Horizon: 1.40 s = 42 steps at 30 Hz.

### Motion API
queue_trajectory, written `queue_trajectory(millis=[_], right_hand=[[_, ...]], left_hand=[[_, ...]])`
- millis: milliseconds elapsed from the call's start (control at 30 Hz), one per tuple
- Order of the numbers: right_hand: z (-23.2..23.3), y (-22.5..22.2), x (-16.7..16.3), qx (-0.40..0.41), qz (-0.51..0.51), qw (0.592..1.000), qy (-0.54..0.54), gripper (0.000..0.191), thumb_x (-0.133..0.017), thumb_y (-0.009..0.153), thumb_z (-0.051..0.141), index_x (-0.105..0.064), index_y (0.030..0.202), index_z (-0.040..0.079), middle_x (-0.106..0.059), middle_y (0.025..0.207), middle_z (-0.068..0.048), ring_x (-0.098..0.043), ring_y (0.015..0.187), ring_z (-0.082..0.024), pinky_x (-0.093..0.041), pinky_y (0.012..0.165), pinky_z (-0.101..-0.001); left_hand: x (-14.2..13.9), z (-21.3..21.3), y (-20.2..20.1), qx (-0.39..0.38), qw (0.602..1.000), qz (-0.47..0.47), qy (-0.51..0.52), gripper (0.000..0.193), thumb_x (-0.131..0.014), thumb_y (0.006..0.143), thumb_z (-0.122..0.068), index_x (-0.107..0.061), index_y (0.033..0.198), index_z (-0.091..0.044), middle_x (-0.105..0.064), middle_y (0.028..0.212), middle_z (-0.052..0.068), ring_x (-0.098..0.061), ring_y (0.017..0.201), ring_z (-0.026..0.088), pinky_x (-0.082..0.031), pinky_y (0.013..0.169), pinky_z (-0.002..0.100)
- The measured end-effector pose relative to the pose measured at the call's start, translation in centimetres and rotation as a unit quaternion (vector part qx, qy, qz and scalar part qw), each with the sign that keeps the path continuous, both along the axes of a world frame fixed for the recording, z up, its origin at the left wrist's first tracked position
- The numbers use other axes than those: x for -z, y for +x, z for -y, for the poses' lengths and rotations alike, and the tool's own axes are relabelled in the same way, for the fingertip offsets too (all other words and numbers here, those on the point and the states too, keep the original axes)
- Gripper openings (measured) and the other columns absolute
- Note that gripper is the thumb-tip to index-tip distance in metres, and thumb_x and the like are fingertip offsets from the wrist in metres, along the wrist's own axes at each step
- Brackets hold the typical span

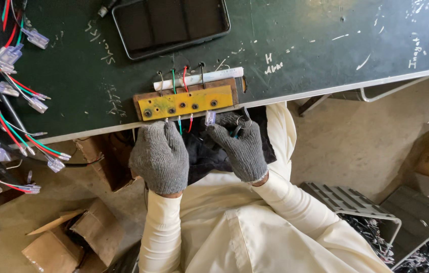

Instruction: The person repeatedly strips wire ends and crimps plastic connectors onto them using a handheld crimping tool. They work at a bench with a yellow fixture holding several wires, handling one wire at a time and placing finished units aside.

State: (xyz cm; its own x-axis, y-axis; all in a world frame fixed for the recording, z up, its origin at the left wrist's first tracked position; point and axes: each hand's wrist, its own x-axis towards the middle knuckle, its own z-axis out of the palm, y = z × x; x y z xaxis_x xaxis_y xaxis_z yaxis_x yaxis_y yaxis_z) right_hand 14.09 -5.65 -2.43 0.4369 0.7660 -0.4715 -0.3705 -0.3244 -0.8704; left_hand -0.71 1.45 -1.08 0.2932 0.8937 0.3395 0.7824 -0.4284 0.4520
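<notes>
Right hand [239,146], gloved, pinches a clear connector [210,118] at 6 o'clock under the yellow jig [186,102]; left hand [160,154] is curled on the wire ends [179,123]. Looks like mid-insertion, next needs careful lining up.

Bare green tabletop [325,45] lies open to the right of the yellow jig plate [186,102] and between it and the dark tray [170,23] far behind, while to the left a tangle of wire harnesses [7,96] crowds the table edge.
</notes>
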Motion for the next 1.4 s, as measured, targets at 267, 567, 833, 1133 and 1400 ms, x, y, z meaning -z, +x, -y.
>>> queue_trajectory(millis=[267, 567, 833, 1133, 1400], right_hand=[[0.1, -0.2, -0.2, -0.003, 0.195, 0.981, -0.007, 0.012, -0.077, 0.092, 0.008, -0.074, 0.092, -0.003, -0.072, 0.079, -0.003, -0.061, 0.070, -0.010, -0.052, 0.067, -0.0250], [2.6, 0.5, -4.2, -0.262, 0.091, 0.940, 0.197, 0.074, -0.076, 0.095, 0.035, -0.045, 0.151, -0.003, -0.060, 0.135, -0.014, -0.062, 0.124, -0.020, -0.052, 0.107, -0.0345], [0.5, 2.8, -4.5, -0.506, 0.221, 0.813, 0.184, 0.075, -0.089, 0.078, 0.035, -0.055, 0.135, 0.000, -0.070, 0.120, -0.013, -0.069, 0.111, -0.029, -0.054, 0.098, -0.0362], [2.3, 2.4, -0.2, -0.480, 0.111, 0.838, 0.233, 0.036, -0.087, 0.078, 0.021, -0.070, 0.106, 0.006, -0.075, 0.098, -0.009, -0.073, 0.087, -0.027, -0.058, 0.080, -0.0359], [2.9, -0.6, 0.5, -0.343, 0.355, 0.848, 0.193, 0.046, -0.069, 0.074, 0.012, -0.067, 0.118, -0.002, -0.063, 0.078, -0.014, -0.061, 0.074, -0.037, -0.050, 0.069, -0.0437]], left_hand=[[-1.9, 0.4, -0.6, 0.034, 0.995, 0.090, -0.035, 0.013, -0.072, 0.103, -0.016, -0.063, 0.097, -0.010, -0.065, 0.087, 0.010, -0.067, 0.074, 0.032, -0.053, 0.067, 0.043], [-3.5, 3.9, -1.2, 0.278, 0.937, 0.155, -0.143, 0.031, -0.074, 0.095, -0.023, -0.060, 0.118, -0.009, -0.063, 0.089, 0.007, -0.066, 0.074, 0.024, -0.052, 0.066, 0.038], [-4.7, 3.7, -2.2, 0.287, 0.937, 0.163, -0.114, 0.032, -0.083, 0.085, -0.026, -0.067, 0.107, -0.010, -0.062, 0.083, 0.003, -0.064, 0.071, 0.019, -0.052, 0.063, 0.034], [-4.6, 4.0, -2.0, 0.307, 0.948, 0.077, -0.027, 0.029, -0.078, 0.090, -0.034, -0.069, 0.101, -0.009, -0.058, 0.083, 0.002, -0.061, 0.075, 0.018, -0.051, 0.067, 0.034], [-4.9, 4.2, -1.9, 0.212, 0.976, 0.046, -0.007, 0.034, -0.073, 0.095, -0.034, -0.054, 0.077, -0.012, -0.049, 0.073, 0.005, -0.056, 0.068, 0.023, -0.047, 0.063, 0.039]])
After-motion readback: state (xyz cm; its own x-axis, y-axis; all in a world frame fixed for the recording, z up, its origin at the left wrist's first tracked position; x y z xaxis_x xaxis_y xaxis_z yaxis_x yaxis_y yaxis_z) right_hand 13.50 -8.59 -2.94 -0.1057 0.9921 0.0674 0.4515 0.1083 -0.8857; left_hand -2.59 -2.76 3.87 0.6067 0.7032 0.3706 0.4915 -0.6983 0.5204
